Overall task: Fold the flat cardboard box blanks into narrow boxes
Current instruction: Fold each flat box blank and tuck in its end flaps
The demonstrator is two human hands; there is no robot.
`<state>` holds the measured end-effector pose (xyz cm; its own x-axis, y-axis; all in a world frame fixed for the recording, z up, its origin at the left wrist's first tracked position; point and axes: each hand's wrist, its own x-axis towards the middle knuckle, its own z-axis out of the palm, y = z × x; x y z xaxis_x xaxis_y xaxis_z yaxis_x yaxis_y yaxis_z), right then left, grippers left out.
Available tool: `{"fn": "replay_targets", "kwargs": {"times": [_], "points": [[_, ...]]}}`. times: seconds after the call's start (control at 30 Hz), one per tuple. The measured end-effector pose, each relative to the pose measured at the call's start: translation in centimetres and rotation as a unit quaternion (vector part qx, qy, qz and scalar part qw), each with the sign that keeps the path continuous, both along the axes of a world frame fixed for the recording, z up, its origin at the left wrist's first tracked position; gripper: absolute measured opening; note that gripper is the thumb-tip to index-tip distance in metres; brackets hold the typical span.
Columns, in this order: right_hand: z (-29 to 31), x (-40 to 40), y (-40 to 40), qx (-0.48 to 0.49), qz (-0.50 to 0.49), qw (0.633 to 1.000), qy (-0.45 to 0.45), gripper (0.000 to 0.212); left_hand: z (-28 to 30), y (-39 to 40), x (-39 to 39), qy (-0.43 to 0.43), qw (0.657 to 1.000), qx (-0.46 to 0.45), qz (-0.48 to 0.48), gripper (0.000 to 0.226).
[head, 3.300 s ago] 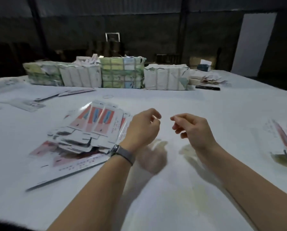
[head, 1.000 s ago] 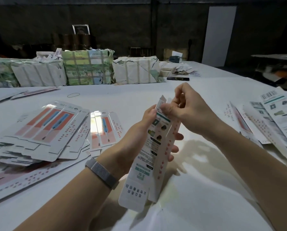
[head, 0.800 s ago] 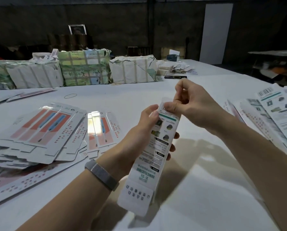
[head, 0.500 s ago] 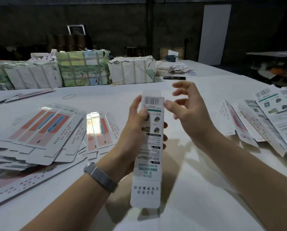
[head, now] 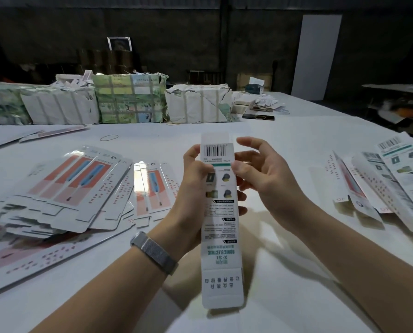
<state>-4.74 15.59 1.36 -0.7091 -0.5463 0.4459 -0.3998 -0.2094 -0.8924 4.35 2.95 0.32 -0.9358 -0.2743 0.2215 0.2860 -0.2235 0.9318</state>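
A long narrow white box (head: 221, 227) with a barcode at the top and green print lower down stands upright in front of me, both end flaps sticking out straight. My left hand (head: 191, 188) grips its upper half, thumb on the front face and fingers wrapped behind. My right hand (head: 265, 179) is beside the box's upper right edge with loosely spread fingers; only its thumb touches the edge. Flat blanks (head: 63, 188) printed in red and blue lie fanned out at the left, and more flat blanks (head: 388, 183) lie at the right.
The white table (head: 296, 272) carries wrapped bundles (head: 128, 102) in a row along its far side. A rubber band (head: 108, 137) lies behind the left pile. A dark flat object (head: 258, 116) and loose papers lie at the back right.
My right hand let go of the box's top flap and opened, and now its thumb rests at the right edge. The box swung from tilted to upright in my left hand.
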Motion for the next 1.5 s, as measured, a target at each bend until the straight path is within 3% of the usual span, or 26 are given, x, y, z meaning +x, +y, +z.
{"fn": "replay_targets", "kwargs": {"times": [0.17,0.47,0.73,0.97,1.2,1.5], "points": [[0.2,0.2,0.2,0.009,-0.054,0.996,0.071,0.047,0.0,0.3,0.0,0.004,1.0,-0.029,-0.004,0.032],[0.5,0.1,0.6,-0.018,0.003,0.999,0.029,0.037,0.3,1.0,0.2,0.008,0.997,-0.068,-0.026,0.03],[0.9,0.5,0.7,-0.064,-0.022,0.997,0.026,0.031,0.1,1.2,0.1,-0.006,0.997,-0.055,-0.051,0.045],[0.9,0.9,0.5,-0.107,-0.039,0.992,0.051,0.071,0.0,1.3,0.0,-0.005,0.997,-0.046,-0.067,0.04],[0.9,0.5,0.5,-0.104,-0.002,0.995,-0.004,0.089,-0.1,1.4,0.0,-0.003,0.997,-0.055,-0.051,0.036],[0.9,0.1,0.6,-0.091,0.039,0.994,-0.048,0.063,-0.2,1.7,0.0,0.006,0.998,-0.042,-0.048,0.039]]}}
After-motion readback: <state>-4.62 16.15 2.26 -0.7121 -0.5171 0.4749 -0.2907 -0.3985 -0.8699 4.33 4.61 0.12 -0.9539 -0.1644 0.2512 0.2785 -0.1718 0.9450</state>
